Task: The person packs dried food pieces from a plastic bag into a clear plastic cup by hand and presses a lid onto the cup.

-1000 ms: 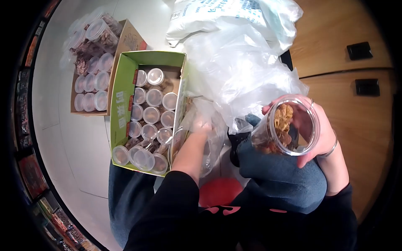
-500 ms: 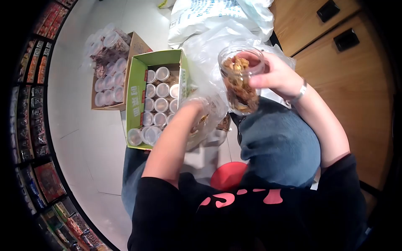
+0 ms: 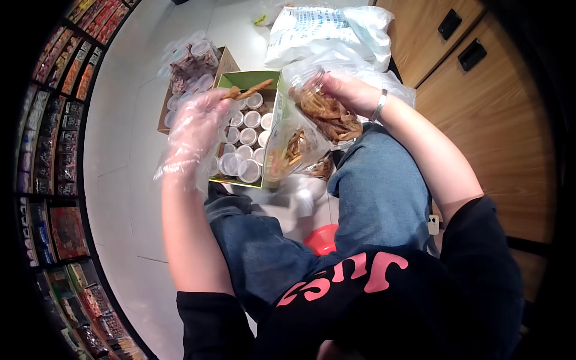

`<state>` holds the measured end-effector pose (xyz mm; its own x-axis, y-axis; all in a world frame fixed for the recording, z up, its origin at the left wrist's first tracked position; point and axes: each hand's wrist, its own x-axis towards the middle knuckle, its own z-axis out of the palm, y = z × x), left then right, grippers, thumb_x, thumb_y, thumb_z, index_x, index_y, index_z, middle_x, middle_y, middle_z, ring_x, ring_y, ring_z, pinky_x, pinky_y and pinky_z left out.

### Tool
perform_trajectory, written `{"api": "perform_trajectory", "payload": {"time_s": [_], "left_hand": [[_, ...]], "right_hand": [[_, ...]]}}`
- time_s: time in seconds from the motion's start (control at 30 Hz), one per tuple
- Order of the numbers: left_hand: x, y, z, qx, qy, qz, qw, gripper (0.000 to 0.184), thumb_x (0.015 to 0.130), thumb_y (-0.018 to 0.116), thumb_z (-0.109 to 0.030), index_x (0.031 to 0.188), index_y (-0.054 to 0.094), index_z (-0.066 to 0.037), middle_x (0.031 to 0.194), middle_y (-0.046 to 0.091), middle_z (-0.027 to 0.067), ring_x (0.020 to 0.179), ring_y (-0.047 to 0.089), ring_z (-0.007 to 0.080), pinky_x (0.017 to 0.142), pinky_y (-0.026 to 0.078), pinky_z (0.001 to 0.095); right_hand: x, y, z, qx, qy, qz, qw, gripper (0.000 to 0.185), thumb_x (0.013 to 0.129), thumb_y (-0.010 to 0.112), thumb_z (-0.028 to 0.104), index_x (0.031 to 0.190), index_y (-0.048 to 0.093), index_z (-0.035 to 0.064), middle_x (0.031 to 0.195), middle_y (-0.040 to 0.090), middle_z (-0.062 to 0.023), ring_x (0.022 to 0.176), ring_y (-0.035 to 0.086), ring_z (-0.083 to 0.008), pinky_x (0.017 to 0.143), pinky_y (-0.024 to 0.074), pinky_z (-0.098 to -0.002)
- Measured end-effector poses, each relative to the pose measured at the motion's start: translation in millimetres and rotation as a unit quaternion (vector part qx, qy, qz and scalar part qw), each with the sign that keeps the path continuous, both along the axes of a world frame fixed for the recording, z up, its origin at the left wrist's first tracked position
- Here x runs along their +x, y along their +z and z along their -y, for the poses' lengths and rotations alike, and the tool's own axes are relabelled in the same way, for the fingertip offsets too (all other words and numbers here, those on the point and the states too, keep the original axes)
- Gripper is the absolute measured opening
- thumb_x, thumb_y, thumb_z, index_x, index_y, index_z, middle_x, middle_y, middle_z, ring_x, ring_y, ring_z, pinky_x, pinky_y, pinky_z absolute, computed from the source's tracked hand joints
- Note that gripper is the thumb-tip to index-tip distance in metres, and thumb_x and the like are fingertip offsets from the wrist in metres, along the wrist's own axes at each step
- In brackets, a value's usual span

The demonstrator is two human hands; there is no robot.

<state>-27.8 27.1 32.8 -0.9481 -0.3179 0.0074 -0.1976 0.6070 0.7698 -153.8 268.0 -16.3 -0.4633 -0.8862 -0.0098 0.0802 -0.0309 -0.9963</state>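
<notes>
My left hand, in a clear plastic glove, is raised over the left side of the green box. Its fingers are closed on a long brown dried snack strip, which points right above the lidded tubs. Gripped at the rim by my right hand is a clear plastic jar, tilted above my knee and filled with brown dried snack pieces. Between my hands a clear plastic bag stands open with more brown strips inside.
The green cardboard box holds several lidded tubs. Behind it is a brown carton with more tubs and jars. White sacks lie ahead, wooden cabinets stand at right, stocked shelves at left. Something red is below.
My left hand has come out of the plastic bag and moved left and up, now with a brown strip in its fingers. The jar in my right hand has tipped from upright to leaning.
</notes>
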Motion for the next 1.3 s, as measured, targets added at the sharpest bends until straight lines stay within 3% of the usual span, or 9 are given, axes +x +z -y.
{"api": "perform_trajectory", "payload": {"time_s": [0.13,0.27,0.4,0.47,0.5,0.67,0.83,1.0,1.3], "left_hand": [[12,0,-4,-0.143,-0.114,-0.123,0.975,0.022,0.078,0.056,-0.004,0.100,0.061,-0.003,0.084,0.061,0.0057,0.077,0.057,0.0165,0.073,0.045,0.0259],[10,2,-14,-0.121,-0.138,-0.152,0.971,0.024,0.070,0.064,-0.003,0.093,0.064,-0.005,0.080,0.060,0.0094,0.071,0.058,0.0199,0.064,0.045,0.0285],[4,4,-24,-0.125,-0.197,-0.218,0.948,0.025,0.064,0.068,-0.006,0.089,0.065,-0.005,0.074,0.061,0.0108,0.066,0.058,0.0242,0.062,0.046,0.0304],[-2,0,-25,-0.146,-0.242,-0.250,0.926,0.025,0.062,0.069,-0.008,0.087,0.066,-0.004,0.071,0.061,0.0114,0.066,0.059,0.0252,0.061,0.046,0.0308],[-3,0,-29,-0.110,-0.251,-0.213,0.938,0.025,0.061,0.069,-0.008,0.086,0.066,-0.004,0.071,0.061,0.0116,0.066,0.059,0.0251,0.060,0.046,0.0308],[-10,3,-47,-0.045,-0.311,-0.028,0.949,0.020,0.062,0.069,-0.006,0.080,0.065,-0.001,0.070,0.063,0.0115,0.062,0.060,0.0200,0.059,0.048,0.0272],[-16,-7,-45,-0.023,-0.315,-0.060,0.947,0.020,0.064,0.068,-0.007,0.082,0.065,0.000,0.066,0.062,0.0108,0.061,0.058,0.0147,0.058,0.046,0.0255],[-3,-2,-19,0.172,-0.244,-0.022,0.954,0.023,0.074,0.065,-0.006,0.096,0.062,0.000,0.092,0.061,0.0083,0.081,0.058,0.0146,0.073,0.047,0.0259],[1,-3,-12,0.127,-0.264,-0.015,0.956,0.021,0.070,0.068,-0.002,0.091,0.064,0.000,0.087,0.061,0.0071,0.079,0.058,0.0131,0.071,0.048,0.0243]], "right_hand": [[-8,-10,6,0.095,0.092,-0.018,0.991,0.069,0.077,0.044,0.063,0.110,0.051,0.0031,0.101,0.055,-0.0048,0.093,0.048,-0.0102,0.084,0.0387,-0.0257],[-8,-10,14,0.100,0.107,-0.079,0.986,0.070,0.077,0.043,0.063,0.111,0.050,0.0030,0.101,0.055,-0.0043,0.095,0.047,-0.0099,0.086,0.0372,-0.0259],[-11,-26,29,0.109,0.098,-0.149,0.978,0.057,0.082,0.046,0.054,0.107,0.052,0.0026,0.094,0.056,-0.0024,0.086,0.049,-0.0101,0.080,0.0398,-0.0262],[5,2,28,0.113,0.150,-0.059,0.980,0.070,0.073,0.053,0.060,0.117,0.046,0.0066,0.091,0.052,0.0021,0.072,0.044,-0.0047,0.061,0.0389,-0.0190],[9,6,29,0.134,0.142,-0.063,0.979,0.051,0.082,0.051,0.048,0.106,0.052,0.0033,0.092,0.055,-0.0008,0.084,0.047,-0.0084,0.077,0.0400,-0.0244],[5,-9,36,0.103,0.183,-0.065,0.976,0.042,0.081,0.057,0.040,0.099,0.054,0.0019,0.090,0.056,0.0009,0.082,0.047,-0.0065,0.075,0.0400,-0.0226],[4,-10,35,0.067,0.185,-0.095,0.976,0.040,0.080,0.058,0.039,0.098,0.054,0.0025,0.087,0.056,0.0025,0.079,0.047,-0.0060,0.072,0.0399,-0.0221],[-3,-15,30,0.083,0.157,-0.046,0.983,0.048,0.080,0.055,0.045,0.104,0.054,0.0036,0.092,0.056,0.0009,0.085,0.047,-0.0070,0.077,0.0397,-0.0233],[0,-11,33,0.075,0.147,-0.081,0.983,0.046,0.081,0.055,0.044,0.106,0.054,0.0049,0.094,0.056,-0.0002,0.088,0.047,-0.0077,0.081,0.0386,-0.0236]]}}
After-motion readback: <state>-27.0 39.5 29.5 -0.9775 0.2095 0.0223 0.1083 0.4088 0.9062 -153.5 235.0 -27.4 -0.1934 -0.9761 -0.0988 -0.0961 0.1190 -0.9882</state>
